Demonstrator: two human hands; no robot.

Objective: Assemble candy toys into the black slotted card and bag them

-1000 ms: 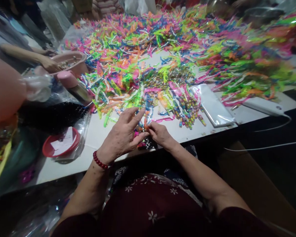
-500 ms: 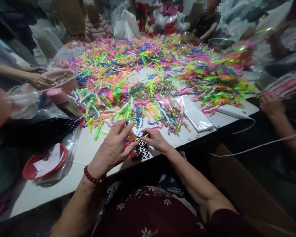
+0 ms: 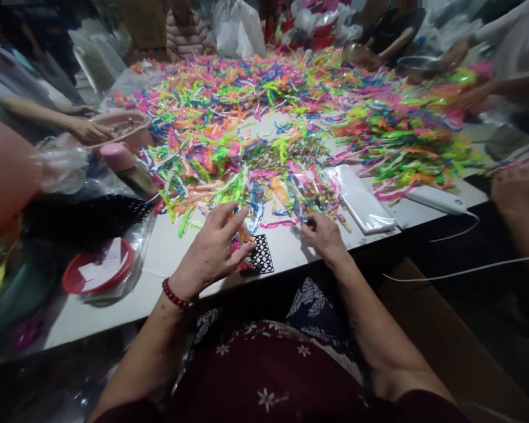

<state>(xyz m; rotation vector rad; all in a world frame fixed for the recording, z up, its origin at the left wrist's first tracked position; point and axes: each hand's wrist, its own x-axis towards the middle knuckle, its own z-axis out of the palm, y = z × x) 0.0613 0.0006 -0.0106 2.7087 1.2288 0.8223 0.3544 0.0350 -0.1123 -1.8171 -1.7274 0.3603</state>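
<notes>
Left grip: fingers parted, hold hidden; flat black perforated grid to its right, likely light, stiff: grasp edges. Right grip: fingers bent, hold unclear; pink plastic strip just left, probably flexible.

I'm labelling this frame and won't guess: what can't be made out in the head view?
Head view:
Black perforated piece: its left part, hidden by the left hand.
Right hand: whether its fingertips hold anything; too small and dark.
Paper in the red basket: any print, too small.
Large pink object: its left side, cut off by the left edge.
</notes>
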